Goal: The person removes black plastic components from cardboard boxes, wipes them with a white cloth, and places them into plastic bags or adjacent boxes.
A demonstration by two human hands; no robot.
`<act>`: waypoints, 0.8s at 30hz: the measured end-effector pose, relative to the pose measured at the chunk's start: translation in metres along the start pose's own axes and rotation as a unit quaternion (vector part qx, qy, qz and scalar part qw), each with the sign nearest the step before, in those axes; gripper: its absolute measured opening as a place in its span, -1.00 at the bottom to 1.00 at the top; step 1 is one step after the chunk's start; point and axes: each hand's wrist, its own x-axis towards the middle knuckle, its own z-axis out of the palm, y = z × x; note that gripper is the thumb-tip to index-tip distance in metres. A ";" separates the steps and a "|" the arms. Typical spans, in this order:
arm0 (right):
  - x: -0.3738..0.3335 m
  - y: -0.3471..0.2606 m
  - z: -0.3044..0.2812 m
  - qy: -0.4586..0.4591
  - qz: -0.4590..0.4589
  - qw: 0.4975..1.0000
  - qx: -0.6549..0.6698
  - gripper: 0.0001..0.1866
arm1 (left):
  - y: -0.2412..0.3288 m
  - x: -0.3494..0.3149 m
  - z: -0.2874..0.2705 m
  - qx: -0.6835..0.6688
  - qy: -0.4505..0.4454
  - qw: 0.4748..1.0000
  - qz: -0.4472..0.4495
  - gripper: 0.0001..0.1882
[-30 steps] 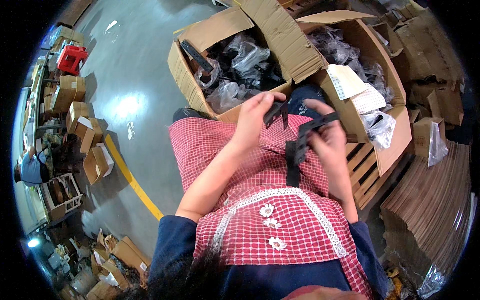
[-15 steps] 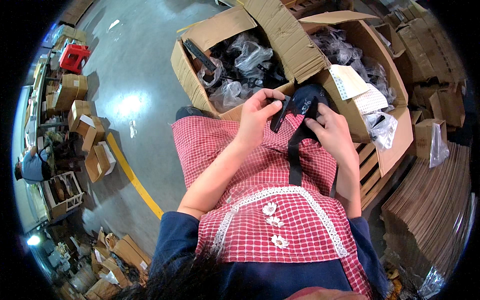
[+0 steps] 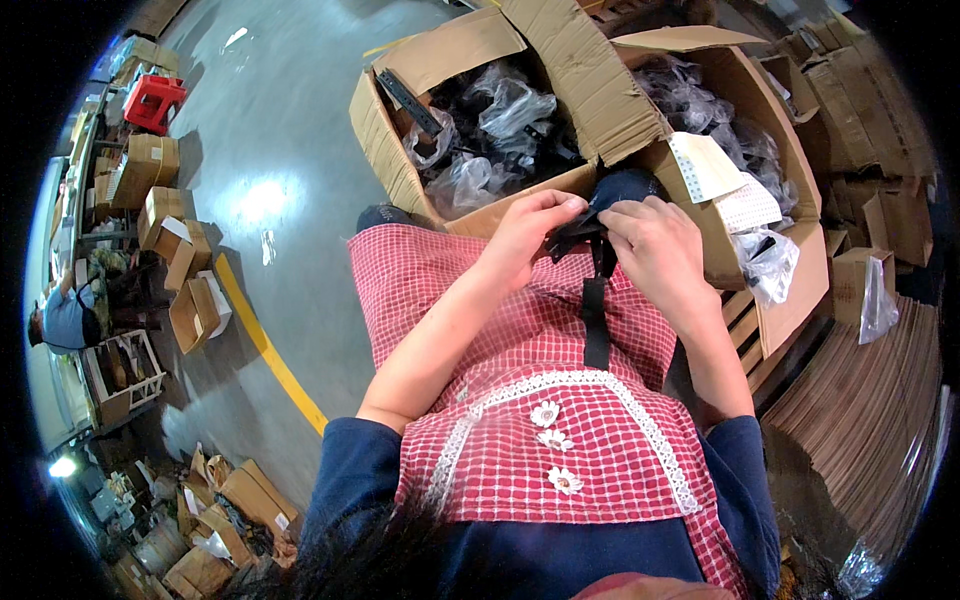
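Observation:
My left hand is closed, thumb and fingers pinching a flat black piece above my lap. My right hand comes in from the other side, its fingers bent down onto the top of a black webbing strap. That strap hangs over the red checked apron. Between the fingertips the black piece and the strap meet; whether they are joined I cannot tell. My right fingers hide the strap's upper end.
Ahead stands an open carton of black parts in clear bags. To its right is another open carton with bagged parts and paper sheets. Stacked flat cardboard lies at the right. Across the floor a person is near shelving.
My hands have come closer together, the right one turning over and moving up and left. The black piece, upright before, now lies flatter against the strap's top.

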 end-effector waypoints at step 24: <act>0.022 -0.011 0.000 0.023 -0.034 0.985 0.168 -0.62 | -0.017 -0.002 -0.006 0.020 0.011 0.993 0.116 -0.69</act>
